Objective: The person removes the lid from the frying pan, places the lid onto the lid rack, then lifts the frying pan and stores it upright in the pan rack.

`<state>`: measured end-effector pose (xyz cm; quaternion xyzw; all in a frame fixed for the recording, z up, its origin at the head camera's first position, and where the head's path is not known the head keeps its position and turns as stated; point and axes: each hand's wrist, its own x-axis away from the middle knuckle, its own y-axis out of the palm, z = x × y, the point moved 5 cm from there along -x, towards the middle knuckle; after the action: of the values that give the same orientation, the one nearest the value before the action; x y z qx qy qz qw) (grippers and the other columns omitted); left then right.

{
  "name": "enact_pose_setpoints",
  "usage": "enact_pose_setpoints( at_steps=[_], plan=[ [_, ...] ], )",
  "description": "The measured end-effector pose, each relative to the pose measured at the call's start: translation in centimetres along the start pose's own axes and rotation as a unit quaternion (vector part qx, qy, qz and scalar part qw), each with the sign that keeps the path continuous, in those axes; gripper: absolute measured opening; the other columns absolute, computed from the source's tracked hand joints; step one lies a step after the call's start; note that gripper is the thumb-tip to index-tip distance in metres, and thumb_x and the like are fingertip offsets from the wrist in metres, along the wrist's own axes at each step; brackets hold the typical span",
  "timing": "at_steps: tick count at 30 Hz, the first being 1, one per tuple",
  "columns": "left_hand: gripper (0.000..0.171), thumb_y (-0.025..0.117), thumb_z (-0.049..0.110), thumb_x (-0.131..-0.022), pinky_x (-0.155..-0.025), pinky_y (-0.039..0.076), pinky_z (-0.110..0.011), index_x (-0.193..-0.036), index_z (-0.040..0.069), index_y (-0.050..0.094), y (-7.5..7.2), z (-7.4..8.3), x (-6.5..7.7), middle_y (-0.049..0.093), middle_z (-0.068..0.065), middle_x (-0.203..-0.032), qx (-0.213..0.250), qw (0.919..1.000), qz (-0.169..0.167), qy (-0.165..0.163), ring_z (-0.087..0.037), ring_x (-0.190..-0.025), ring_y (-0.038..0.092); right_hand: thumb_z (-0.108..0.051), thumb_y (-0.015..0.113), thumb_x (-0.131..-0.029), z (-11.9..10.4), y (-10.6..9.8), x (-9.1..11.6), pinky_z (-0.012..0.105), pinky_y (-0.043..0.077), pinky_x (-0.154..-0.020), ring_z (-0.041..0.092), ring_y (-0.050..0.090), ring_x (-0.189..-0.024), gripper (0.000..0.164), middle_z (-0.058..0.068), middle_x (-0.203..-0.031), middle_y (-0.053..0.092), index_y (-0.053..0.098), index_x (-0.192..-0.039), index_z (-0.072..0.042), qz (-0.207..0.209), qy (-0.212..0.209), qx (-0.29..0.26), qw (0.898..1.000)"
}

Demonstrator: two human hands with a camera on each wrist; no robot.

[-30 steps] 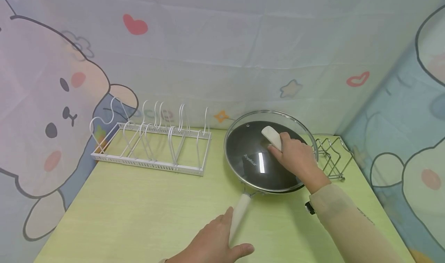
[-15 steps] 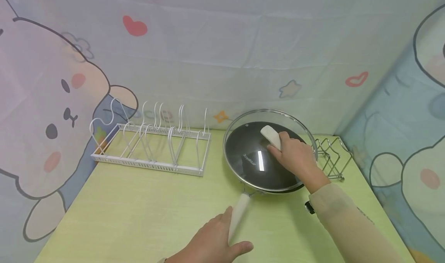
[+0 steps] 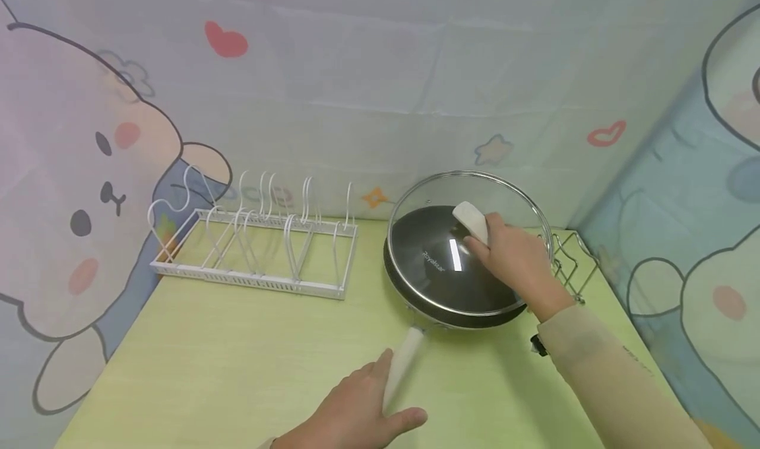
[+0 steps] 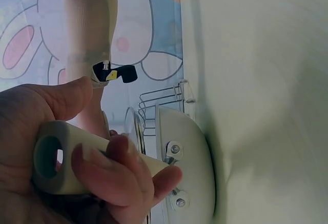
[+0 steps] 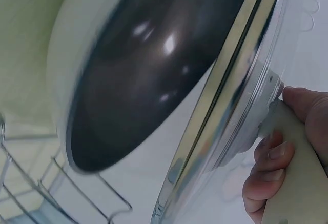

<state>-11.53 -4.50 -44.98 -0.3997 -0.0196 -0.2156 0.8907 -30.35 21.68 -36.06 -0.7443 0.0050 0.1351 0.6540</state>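
My right hand (image 3: 518,259) grips the long white handle (image 3: 470,219) of a round glass lid (image 3: 436,287) with a metal rim. In the right wrist view a gap shows between the lid's rim (image 5: 210,106) and the pan's dark interior (image 5: 143,70), and the lid is held tilted above it. The pan (image 4: 187,157) has a pale outside and stands on the table. My left hand (image 3: 353,403) holds its cream-coloured handle (image 3: 405,363); in the left wrist view the fingers (image 4: 110,180) curl round it, near its hollow end.
A white wire rack (image 3: 255,277) with upright loops stands at the back left of the pale green table (image 3: 225,357). Behind the pan, to the right, is a metal wire rack (image 3: 576,264), partly hidden. Printed cloth (image 3: 356,60) hangs close along the back and sides.
My right hand has raised the lid off the pan and slightly to the right, uncovering a dark strip of the pan's inside at the front. My left hand stays on the pan's handle.
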Motion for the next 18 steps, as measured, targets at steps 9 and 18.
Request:
enact_pose_setpoints(
  at_steps=[9,18],
  plan=[
    [0.116,0.072,0.074,-0.088,-0.110,0.052,-0.058,-0.165,-0.002,0.031,-0.6,0.2,0.3,0.055,-0.021,-0.158,-0.027,0.9995,-0.018,0.005,-0.036,-0.139,0.061,-0.055,0.057,-0.107,2.4,-2.0,0.0,0.045,0.045,-0.048,0.035,0.066,-0.063,0.061,0.021,-0.089,0.072,0.050,-0.137,-0.001,0.008,0.025,0.013,1.000],
    [0.118,0.076,0.072,-0.087,-0.116,0.049,-0.056,-0.167,0.000,0.028,-2.2,1.2,0.5,0.046,-0.018,-0.167,-0.098,0.9937,-0.045,0.029,-0.038,-0.147,0.054,-0.053,0.057,-0.107,4.9,-4.4,0.4,0.051,0.046,-0.050,0.041,0.067,-0.067,0.062,0.026,-0.090,0.071,0.051,-0.135,0.001,0.033,0.036,0.020,0.999]
  ],
)
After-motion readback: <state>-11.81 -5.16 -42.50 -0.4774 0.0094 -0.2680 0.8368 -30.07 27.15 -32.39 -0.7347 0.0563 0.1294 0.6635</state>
